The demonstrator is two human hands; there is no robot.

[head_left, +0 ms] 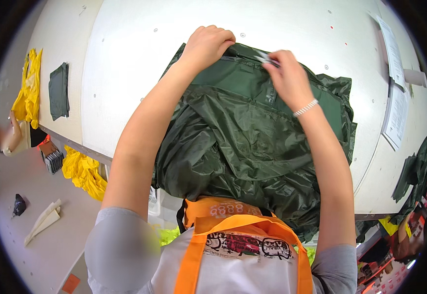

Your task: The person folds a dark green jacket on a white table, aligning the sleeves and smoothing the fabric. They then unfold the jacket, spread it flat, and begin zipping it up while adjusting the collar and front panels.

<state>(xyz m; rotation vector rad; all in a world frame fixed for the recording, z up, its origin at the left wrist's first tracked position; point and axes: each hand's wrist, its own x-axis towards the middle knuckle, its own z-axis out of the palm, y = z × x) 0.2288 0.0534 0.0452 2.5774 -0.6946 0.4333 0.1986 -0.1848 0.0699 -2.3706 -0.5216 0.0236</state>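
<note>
A dark green, shiny garment (233, 127) is spread over the table's near side and hangs down over its front edge. Its fabric is flat along the far hem and bunched up nearer to me. My left hand (207, 46) pinches the far edge of the cloth, fingers closed. A short way to the right, my right hand (290, 76) is closed round small silver thread snips (266, 59), their tips pointing left over the hem. Motion smears the snips a little, so I cannot tell whether the blades touch the cloth.
The white table (130, 54) carries a folded dark green piece (59, 91) and a yellow garment (28, 88) at left. Printed sheets (394, 112) lie at right, near more green cloth (409, 176). A person (12, 137) stands far left. Yellow fabric (82, 171) hangs below the table edge.
</note>
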